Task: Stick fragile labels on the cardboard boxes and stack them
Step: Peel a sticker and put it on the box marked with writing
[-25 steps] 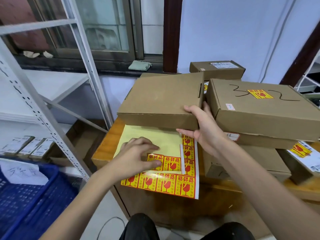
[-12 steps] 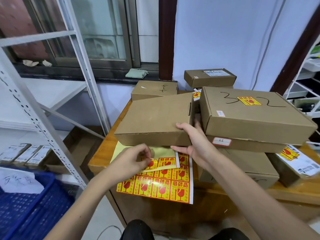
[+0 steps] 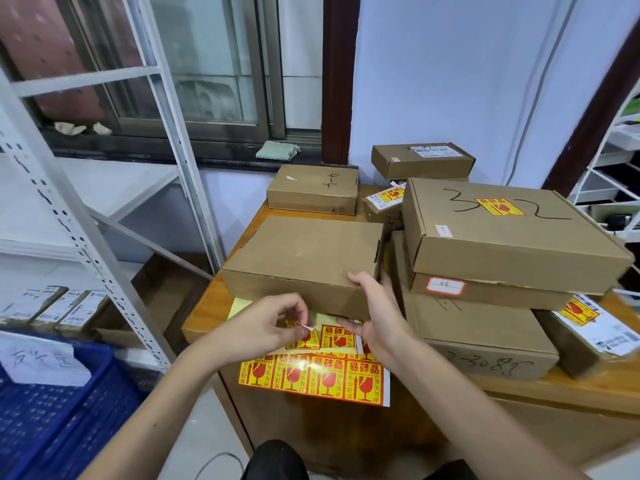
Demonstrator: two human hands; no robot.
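head view: peeling a fragile label beside the unlabelled box.

left hand (image 3: 266, 327) pinches the lifted corner of one label (image 3: 304, 332) on the label sheet (image 3: 311, 375), just in front of the plain box (image 3: 304, 261). right hand (image 3: 375, 317) grips the plain box at its near right corner, thumb on top, fingers under; likely steadying it, near edge raised, so the sheet under it stays reachable. sheet overhangs the desk (image 3: 204, 320) edge. right of the plain box, the stacked boxes (image 3: 498, 244) carry labels.
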